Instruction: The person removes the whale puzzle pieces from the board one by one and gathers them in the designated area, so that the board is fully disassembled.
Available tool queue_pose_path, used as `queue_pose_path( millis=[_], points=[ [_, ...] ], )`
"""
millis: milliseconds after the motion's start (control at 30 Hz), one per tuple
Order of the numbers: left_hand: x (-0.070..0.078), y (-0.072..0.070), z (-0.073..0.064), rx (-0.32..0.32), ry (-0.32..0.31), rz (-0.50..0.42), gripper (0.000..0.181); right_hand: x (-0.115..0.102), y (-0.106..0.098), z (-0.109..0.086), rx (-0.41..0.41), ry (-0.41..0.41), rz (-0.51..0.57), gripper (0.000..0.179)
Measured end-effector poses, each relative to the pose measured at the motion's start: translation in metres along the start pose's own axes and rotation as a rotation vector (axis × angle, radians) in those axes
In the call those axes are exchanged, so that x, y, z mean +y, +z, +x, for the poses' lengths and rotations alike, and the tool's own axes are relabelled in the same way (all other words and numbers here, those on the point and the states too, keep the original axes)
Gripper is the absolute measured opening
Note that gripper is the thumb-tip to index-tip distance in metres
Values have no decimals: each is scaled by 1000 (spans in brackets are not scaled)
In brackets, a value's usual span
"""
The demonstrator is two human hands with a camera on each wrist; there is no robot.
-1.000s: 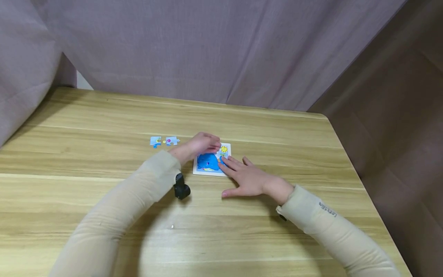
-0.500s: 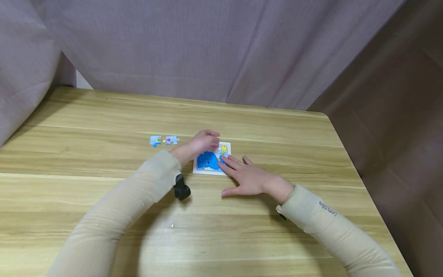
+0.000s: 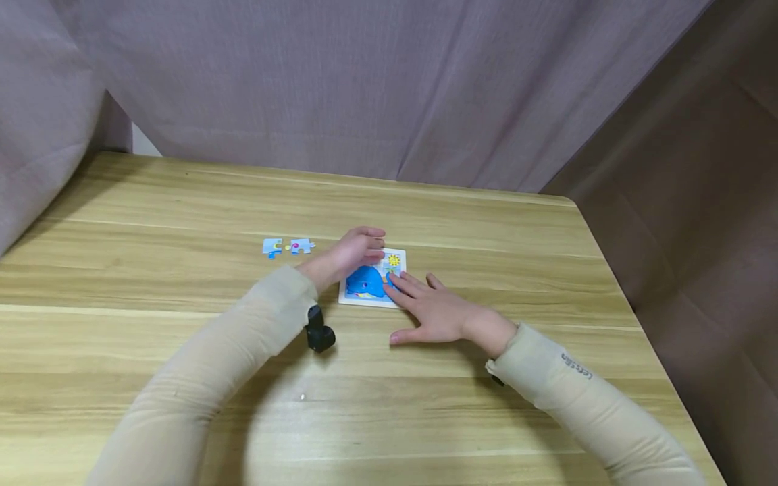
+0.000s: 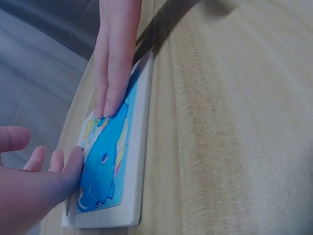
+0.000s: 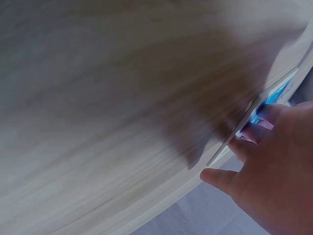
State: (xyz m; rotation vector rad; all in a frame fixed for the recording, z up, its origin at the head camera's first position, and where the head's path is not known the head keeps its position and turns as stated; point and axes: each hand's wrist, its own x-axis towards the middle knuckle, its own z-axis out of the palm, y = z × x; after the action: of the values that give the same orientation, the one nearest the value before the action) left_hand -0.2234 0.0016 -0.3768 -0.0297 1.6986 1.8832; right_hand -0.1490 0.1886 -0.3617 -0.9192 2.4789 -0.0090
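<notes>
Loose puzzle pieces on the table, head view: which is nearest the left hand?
The piece with the pink mark; it lies between the left hand and the other piece, which has a blue tab.

Wood-grain table [image 3: 389, 412] under whale puzzle [image 3: 366, 281] and two loose pieces [image 3: 299, 246]

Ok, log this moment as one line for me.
left hand: over far left corner of puzzle | right hand: fingers spread, on puzzle's right side | two loose pieces: on table, left of puzzle
</notes>
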Motion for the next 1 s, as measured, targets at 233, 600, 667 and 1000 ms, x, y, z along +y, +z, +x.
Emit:
queue_pose_path(
  millis=[233, 600, 667, 1000],
  points=[
    [-6, -1, 4, -5, 33, 16, 43, 1, 1, 0, 7, 1, -2, 90],
    [10, -6, -8, -102, -55, 69, 49, 3, 2, 2, 4, 7, 2, 90],
    [11, -8, -10, -142, -61, 59, 50, 3, 2, 2, 1, 6, 3, 90],
    [6, -10, -9, -158, -80, -118, 54, 2, 1, 1, 7, -1, 9, 91]
  ],
)
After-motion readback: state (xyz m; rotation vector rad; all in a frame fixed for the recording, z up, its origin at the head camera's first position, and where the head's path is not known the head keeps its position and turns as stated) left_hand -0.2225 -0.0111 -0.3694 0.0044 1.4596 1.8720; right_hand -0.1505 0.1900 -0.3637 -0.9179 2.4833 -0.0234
